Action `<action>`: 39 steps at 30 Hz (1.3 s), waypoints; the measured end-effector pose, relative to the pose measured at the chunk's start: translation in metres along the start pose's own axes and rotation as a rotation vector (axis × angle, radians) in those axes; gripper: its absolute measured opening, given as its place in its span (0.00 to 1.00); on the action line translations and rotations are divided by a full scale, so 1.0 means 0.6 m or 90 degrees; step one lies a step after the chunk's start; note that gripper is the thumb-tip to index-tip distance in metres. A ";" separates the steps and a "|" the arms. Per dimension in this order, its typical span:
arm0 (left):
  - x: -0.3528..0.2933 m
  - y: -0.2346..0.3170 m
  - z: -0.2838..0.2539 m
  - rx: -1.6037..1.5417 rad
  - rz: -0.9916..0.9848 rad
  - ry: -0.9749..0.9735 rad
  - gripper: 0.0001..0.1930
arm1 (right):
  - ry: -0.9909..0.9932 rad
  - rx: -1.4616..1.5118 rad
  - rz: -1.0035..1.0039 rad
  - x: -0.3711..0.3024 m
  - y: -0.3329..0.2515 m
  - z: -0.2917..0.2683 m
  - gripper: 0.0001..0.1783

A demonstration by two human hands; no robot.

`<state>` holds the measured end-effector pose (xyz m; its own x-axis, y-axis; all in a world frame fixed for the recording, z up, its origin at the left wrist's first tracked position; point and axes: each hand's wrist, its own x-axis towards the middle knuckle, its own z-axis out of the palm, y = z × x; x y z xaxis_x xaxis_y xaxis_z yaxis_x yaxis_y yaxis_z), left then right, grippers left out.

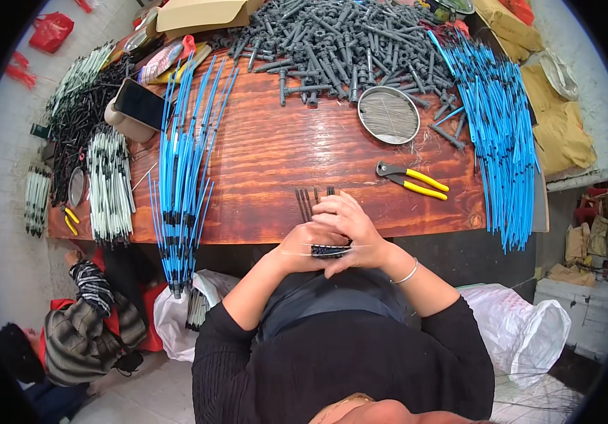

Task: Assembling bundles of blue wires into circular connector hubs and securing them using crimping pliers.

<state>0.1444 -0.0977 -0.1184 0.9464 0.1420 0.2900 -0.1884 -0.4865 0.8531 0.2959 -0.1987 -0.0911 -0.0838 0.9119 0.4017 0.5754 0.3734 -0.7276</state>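
1. A small bundle of dark pins with thin wire ends [330, 250] sat pinched between both hands, just off the near edge of the worktop [283, 155], above the lap.
2. Left hand [306, 247] was curled closed around the bundle's left end; right hand [350, 230] was folded over the top, fingers gripping the same bundle.
3. A few loose dark pins [305, 201] lay on the worktop just beyond the hands.
4. Judgement: to do it well, keep the ends level, squeeze evenly from both sides, and hold the bundle close to the worktop edge so strays land on wood.
5. Yellow-handled pliers [411, 180] lay to the right, near; round wire sieve [389, 114] lay behind them.
6. Grey plastic fittings [339, 42] were piled at the far edge.
7. Blue rods: one fan at the left [184, 184], another at the right [498, 134].
8. White-and-black rod bundles [109, 184] lay at the far left; another person crouched [85, 325] on the floor below.
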 end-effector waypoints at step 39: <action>0.007 0.001 0.005 0.058 0.055 0.056 0.16 | 0.179 0.098 -0.001 -0.033 -0.057 -0.072 0.10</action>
<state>0.1490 -0.0999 -0.1182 0.9006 0.1686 0.4007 -0.2399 -0.5760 0.7814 0.3128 -0.2368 -0.0502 0.1557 0.8366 0.5253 0.4443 0.4156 -0.7936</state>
